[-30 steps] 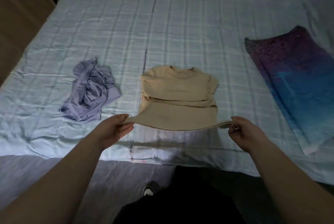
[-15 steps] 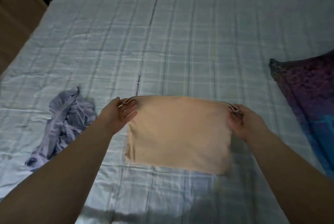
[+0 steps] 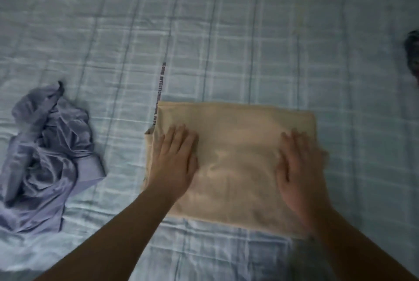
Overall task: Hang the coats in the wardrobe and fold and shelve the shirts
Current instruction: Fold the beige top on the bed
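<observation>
Head view, close, steeply down onto bed (image 3: 249, 31)

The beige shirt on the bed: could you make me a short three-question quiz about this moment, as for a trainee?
1. True or false: both hands lie flat on the folded beige shirt.
2. Which garment is crumpled: A) beige shirt, B) lavender shirt?
3. Fill in: both garments lie on a checked ____.

Key: 1. True; the left hand and right hand press it with straight fingers. 2. B. 3. Bedsheet.
</observation>
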The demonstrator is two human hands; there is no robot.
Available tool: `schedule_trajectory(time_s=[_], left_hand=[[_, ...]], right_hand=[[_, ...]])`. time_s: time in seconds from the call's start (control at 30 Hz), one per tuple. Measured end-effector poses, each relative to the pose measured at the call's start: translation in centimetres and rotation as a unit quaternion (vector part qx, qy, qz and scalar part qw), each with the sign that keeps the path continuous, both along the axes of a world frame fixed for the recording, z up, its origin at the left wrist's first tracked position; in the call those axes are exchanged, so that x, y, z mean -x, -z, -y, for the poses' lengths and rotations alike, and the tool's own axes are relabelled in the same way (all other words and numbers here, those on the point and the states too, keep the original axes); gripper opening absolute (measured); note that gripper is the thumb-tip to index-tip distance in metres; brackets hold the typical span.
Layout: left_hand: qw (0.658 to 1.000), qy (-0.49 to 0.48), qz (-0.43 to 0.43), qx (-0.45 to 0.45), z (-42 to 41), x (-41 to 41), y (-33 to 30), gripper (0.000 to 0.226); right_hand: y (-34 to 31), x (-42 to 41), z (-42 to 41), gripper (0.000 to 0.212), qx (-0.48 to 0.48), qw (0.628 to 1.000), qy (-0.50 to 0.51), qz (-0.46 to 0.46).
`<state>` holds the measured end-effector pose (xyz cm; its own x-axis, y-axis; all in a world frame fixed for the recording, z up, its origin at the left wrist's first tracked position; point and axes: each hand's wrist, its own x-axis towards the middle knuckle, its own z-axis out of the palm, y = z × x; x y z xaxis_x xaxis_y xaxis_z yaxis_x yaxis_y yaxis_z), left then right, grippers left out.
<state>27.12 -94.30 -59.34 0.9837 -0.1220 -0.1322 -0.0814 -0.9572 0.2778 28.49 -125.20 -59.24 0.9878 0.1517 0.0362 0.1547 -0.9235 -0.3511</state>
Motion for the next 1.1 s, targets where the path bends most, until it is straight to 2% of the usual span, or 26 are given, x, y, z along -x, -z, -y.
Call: schedule_trajectory(time_s=[0.1, 0.27, 0.43, 0.57, 0.73, 0.8, 0.87, 0.97, 1.1], left_hand=[[0.998, -0.015, -0.028, -0.049, -0.3, 3.8, 1.0, 0.058], [0.996, 0.018, -0.016, -0.081, -2.4, 4.8, 2.9, 0.059], [0.996, 0.011, -0.014, -0.086, -2.2, 4.5, 3.9, 0.061], [0.999, -0.001, 0.004, -0.035, -1.2, 4.3, 2.0, 0.058], [0.983, 0.151, 0.058, 0.089, 7.0, -1.0, -1.1, 0.046], [0.980, 0.153, 0.028, 0.125, 12.1, -3.6, -1.5, 0.048], [0.979, 0.141, -0.010, 0.144, 17.1, -5.7, -1.4, 0.049], [0.968, 0.173, -0.075, 0.165, 23.3, -7.7, -0.7, 0.044], [0.962, 0.170, -0.152, 0.149, 27.8, -9.3, 0.2, 0.037]], right_hand=[[1.0, 3.2, 0.5, 0.055, 0.055, 0.997, -0.052, 0.003], [2.6, 4.9, 2.2, 0.059, 0.121, 0.991, -0.053, -0.021], [3.9, 5.0, 2.3, 0.058, 0.101, 0.994, -0.045, 0.003], [2.9, 5.7, 2.6, 0.055, 0.037, 0.999, -0.009, -0.015], [0.4, 8.3, 3.5, 0.049, -0.086, 0.988, 0.126, 0.012], [0.6, 9.5, 4.3, 0.049, -0.134, 0.969, 0.206, -0.002], [1.2, 10.7, 4.7, 0.052, -0.188, 0.937, 0.289, -0.059], [1.2, 11.5, 5.3, 0.044, -0.170, 0.932, 0.298, -0.118], [0.5, 11.8, 6.1, 0.031, -0.191, 0.902, 0.318, -0.222]])
